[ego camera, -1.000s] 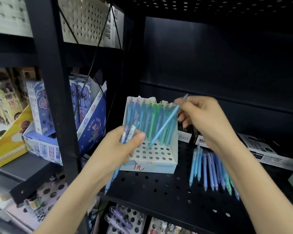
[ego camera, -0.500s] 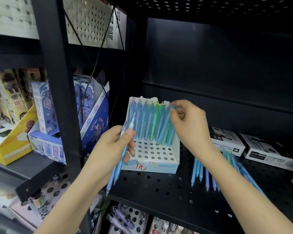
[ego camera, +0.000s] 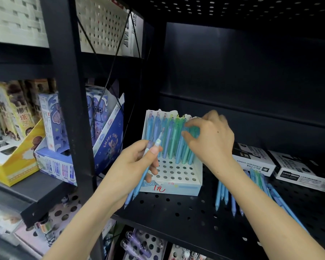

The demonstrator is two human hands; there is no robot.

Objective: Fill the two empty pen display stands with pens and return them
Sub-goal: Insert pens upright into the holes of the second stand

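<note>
Spare pens are gripped by left hand; teal pen in stand, shelf left edge, is pinched by right hand.

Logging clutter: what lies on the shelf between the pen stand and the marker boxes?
Loose pens lie on the perforated shelf between stand and marker boxes, partly under the right arm; head view.
</note>
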